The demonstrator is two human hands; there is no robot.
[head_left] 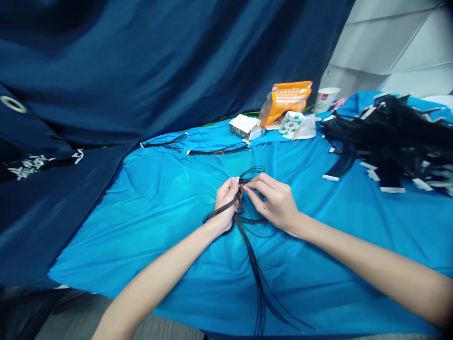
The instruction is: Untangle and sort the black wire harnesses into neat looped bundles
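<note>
Over the middle of the blue cloth, my left hand (226, 203) is closed on a bundle of thin black wires (252, 255) near a small white connector (238, 179). Loops of the wires curl around my left wrist and above the fingers, while the loose tails hang toward the front edge. My right hand (278, 200) pinches the wires close to the connector, thumb and forefinger together. Which single strands it grips is too small to tell.
A pile of black cable bundles (392, 137) with white connectors lies at the right. Two wire bundles rest at the back, near a small box (246, 127), an orange pouch (288, 101) and a paper cup (326, 99). Dark blue curtain (159, 61) hangs behind.
</note>
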